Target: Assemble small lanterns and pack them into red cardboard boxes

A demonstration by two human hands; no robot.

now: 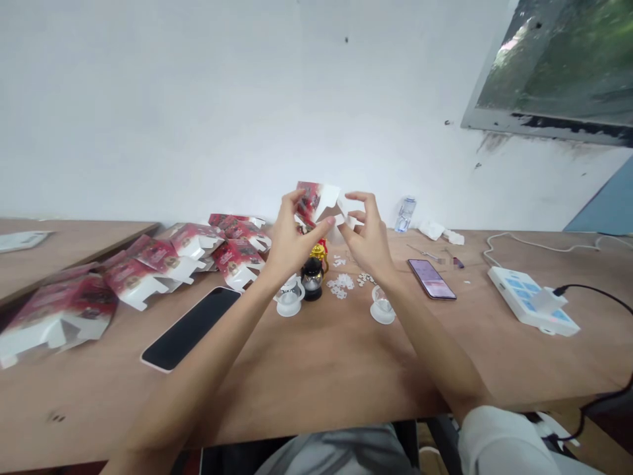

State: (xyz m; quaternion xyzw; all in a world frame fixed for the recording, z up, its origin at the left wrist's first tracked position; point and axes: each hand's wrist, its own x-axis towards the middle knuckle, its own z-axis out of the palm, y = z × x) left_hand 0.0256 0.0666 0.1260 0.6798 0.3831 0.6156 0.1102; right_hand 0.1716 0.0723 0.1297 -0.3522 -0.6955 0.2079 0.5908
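Observation:
Both my hands are raised above the wooden table, holding a small red-and-white cardboard box between them. My left hand grips its left side with thumb and fingers. My right hand pinches a white flap on its right side. Below the hands stands a small black-and-gold lantern toy, flanked by two clear domes on white bases. Several tiny white pieces lie scattered beside the toy.
A heap of flat red-and-white boxes covers the left of the table. A dark phone lies face down near the left, another phone on the right. A white power strip with cables sits far right; a bottle stands by the wall.

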